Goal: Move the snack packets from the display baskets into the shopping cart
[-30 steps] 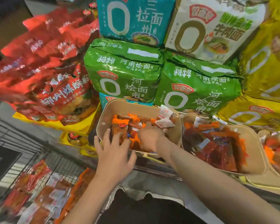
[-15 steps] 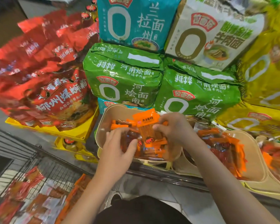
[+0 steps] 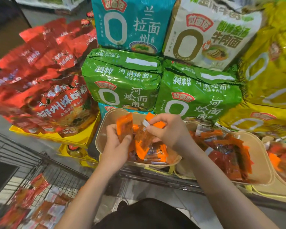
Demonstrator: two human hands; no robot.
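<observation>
The cart (image 3: 40,187) sits low on the left with packets (image 3: 40,210) in it. The basket (image 3: 102,138) has more. The left hand (image 3: 116,146) holds one orange packet (image 3: 125,126) up. The right hand (image 3: 168,131) pinches another packet (image 3: 145,136). A loose grip could drop them on the floor beside the cart.

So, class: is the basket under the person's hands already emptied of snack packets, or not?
Not emptied. Orange packets lie piled in the basket, and each hand, left and right, holds packets above it.
</observation>
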